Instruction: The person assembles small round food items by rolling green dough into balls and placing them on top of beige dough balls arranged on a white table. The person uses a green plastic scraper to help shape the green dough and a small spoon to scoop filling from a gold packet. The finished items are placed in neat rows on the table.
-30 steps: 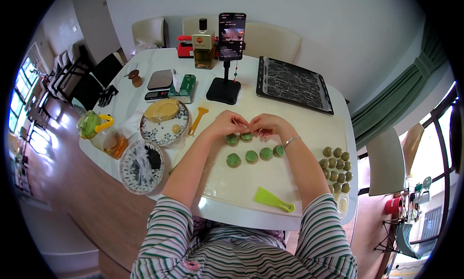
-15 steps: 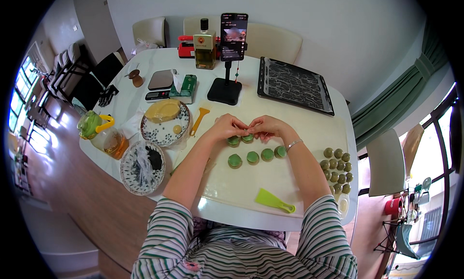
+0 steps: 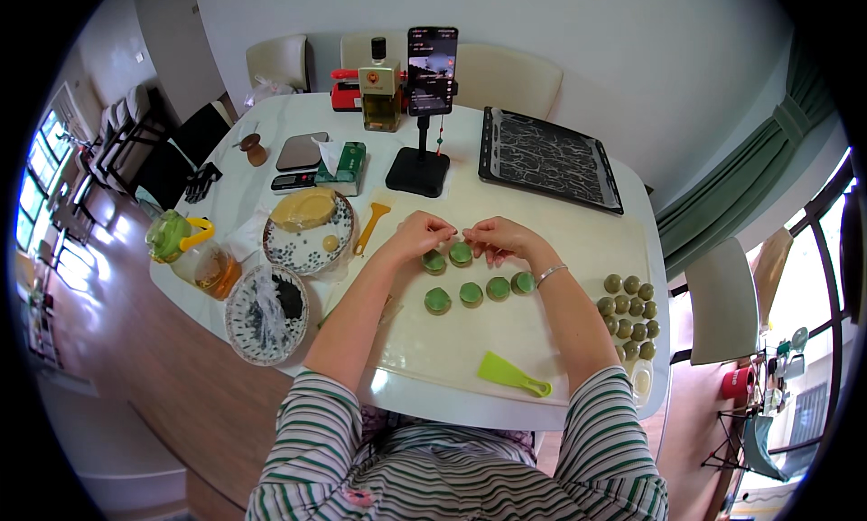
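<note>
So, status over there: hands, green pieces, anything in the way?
Left hand, right hand slightly apart, grip unclear. Six green pieces on pale mat, two by the hands. Lime scraper apart, not in the way.

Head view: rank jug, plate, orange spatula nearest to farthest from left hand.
From the left hand:
1. Orange spatula: to its left.
2. Plate: farther left, past the spatula.
3. Jug: farthest left, beyond the plate.

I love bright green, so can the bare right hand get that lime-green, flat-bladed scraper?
Probably yes: the scraper lies uncovered, just left of the right forearm. The right hand would likely have to draw back around the row of four round green lumps between them.
</note>
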The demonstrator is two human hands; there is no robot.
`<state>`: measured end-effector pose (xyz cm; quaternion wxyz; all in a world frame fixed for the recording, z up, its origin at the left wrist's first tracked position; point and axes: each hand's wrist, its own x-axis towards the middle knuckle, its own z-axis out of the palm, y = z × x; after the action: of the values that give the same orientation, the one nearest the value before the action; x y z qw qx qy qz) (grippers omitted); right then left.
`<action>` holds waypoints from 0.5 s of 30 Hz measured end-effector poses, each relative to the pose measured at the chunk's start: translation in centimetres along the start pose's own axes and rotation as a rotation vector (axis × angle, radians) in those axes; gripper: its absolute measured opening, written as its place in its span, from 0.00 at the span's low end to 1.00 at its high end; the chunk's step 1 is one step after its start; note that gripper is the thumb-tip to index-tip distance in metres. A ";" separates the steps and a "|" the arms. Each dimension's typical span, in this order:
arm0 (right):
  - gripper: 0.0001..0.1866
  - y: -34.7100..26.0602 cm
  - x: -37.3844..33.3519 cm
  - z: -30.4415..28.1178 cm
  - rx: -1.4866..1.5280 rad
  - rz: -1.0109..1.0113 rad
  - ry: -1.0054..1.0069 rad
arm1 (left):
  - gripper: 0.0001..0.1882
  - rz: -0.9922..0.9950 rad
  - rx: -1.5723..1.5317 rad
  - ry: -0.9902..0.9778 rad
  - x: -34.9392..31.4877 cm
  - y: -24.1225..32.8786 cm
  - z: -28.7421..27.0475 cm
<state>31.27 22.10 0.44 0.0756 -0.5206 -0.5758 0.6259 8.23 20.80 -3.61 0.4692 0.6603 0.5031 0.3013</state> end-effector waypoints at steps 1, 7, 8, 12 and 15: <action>0.15 -0.1 -0.1 0.1 -0.002 -0.003 0.009 | 0.12 -0.026 -0.013 0.017 -0.1 0.3 0.0; 0.17 0.5 -0.2 0.4 -0.005 -0.050 0.028 | 0.09 -0.007 0.063 0.051 -0.2 0.1 0.8; 0.17 0.8 -0.1 0.3 -0.002 -0.060 0.028 | 0.09 -0.016 0.074 0.058 -0.1 0.2 1.0; 0.16 0.0 -0.7 1.2 -0.005 -0.057 0.061 | 0.11 -0.049 0.087 0.116 0.1 -1.0 1.0; 0.15 0.9 -0.6 0.9 -0.060 -0.128 0.025 | 0.11 -0.013 0.111 0.134 0.0 -0.7 1.0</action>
<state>31.31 20.86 -0.12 0.1069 -0.4925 -0.6255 0.5956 8.83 20.48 -4.59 0.3991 0.6605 0.5535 0.3132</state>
